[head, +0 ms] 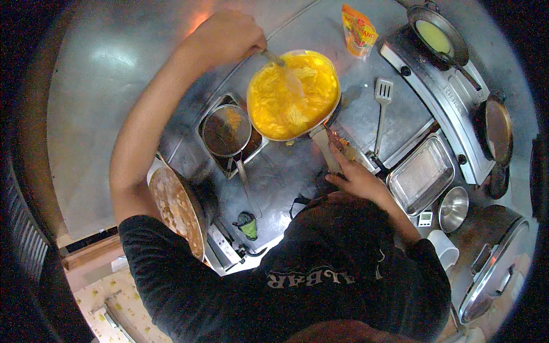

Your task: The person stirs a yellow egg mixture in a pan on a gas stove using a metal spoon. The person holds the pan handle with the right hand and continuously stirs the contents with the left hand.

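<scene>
My left hand [235, 36] grips the handle of a blurred spatula [274, 58] above the far left rim of a frying pan. The spatula's blade lies in a bright yellow, egg-like mixture [317, 77] that covers the pan's inside. The frying pan [268, 139] is tilted, and orange glow shows below its near right rim. My right hand [358, 176] is closed around the pan's pale handle [324, 150]. To the left of the pan, a fine-mesh strainer [225, 133] with brown residue rests over a square metal container [233, 169].
A slotted turner [383, 98] and an orange pouch [359, 36] are on the metal counter. A Rinnai stove [450, 100] carries a pan of pale liquid [434, 37]. A rack tray [422, 173], steel bowl [453, 209] and lidded pot [493, 270] stand right. A wide pan of brown sauce [176, 210] sits left.
</scene>
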A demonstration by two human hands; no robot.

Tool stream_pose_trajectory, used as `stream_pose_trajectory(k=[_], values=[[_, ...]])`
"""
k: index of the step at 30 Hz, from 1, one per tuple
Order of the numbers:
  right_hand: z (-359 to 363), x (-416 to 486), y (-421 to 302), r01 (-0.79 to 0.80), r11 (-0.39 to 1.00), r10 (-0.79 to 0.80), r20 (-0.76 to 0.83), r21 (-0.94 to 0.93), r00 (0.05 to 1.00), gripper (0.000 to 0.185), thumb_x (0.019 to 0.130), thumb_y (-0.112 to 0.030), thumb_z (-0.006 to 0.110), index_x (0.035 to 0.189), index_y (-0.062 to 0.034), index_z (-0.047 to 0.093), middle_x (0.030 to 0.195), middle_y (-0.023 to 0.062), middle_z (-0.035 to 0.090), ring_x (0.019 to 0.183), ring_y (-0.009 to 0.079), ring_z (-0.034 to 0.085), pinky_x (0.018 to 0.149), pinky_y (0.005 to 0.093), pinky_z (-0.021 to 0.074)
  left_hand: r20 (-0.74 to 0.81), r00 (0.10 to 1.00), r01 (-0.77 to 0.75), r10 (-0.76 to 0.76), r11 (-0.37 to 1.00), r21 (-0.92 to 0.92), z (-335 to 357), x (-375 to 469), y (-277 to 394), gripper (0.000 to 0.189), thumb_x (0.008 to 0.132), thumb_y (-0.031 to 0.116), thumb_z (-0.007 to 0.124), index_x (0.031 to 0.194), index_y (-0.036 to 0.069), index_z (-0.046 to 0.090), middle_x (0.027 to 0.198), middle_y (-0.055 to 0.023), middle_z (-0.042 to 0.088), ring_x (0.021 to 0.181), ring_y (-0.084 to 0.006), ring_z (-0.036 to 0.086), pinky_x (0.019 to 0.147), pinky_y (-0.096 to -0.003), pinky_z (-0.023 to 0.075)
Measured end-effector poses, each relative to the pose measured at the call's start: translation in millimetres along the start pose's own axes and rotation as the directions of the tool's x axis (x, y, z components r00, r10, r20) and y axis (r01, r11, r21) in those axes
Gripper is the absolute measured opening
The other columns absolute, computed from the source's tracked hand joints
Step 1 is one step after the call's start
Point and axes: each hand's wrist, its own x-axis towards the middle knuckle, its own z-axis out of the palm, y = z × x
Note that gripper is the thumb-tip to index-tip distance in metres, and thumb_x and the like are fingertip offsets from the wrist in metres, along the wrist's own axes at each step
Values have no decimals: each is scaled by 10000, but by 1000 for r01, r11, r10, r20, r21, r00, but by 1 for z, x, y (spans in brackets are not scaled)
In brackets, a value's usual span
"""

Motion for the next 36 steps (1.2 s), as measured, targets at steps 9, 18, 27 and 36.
stream_pose_trajectory(k=[9, 18, 27, 36], values=[[0, -3, -5, 9, 1000, -8, -66, 20, 998, 858, 1014, -381, 670, 1653, -52, 203, 1549, 366, 423, 1388, 517, 487, 1157, 513, 406, 44, 995, 83, -95, 972, 219, 30, 101, 33, 180, 903, 211, 677, 932, 79, 795, 900, -114, 783, 877, -266, 764, 788, -471, 605], [1, -9, -7, -10, 982, 22, -63, 188, 998, 835, 1008, -314, 682, 1652, -64, 212, 1658, 340, 245, 1492, 504, 355, 1211, 516, 333, 485, 746, 292, -455, 879, 377, 103, 186, 95, 140, 872, 218, 708, 892, 117, 802, 866, -52, 776, 787, -209, 735, 658, -433, 588], [5, -5, -5, -93, 962, 95, 5, 258, 995, 914, 944, -175, 754, 1651, -75, 184, 1712, 288, 106, 1531, 488, 288, 1215, 517, 340, 846, 430, 158, -315, 949, 273, 163, 239, 27, 185, 879, 287, 729, 930, 121, 793, 846, -41, 766, 765, -201, 712, 670, -432, 564], [-5, -5, -9, -32, 980, 31, 11, 194, 999, 911, 962, -235, 738, 1648, -30, 175, 1702, 294, 146, 1514, 489, 320, 1200, 510, 361, 951, 303, 262, -55, 965, -28, 167, 148, -26, 214, 871, 356, 755, 925, 150, 776, 816, 9, 744, 682, -157, 650, 578, -382, 513]])
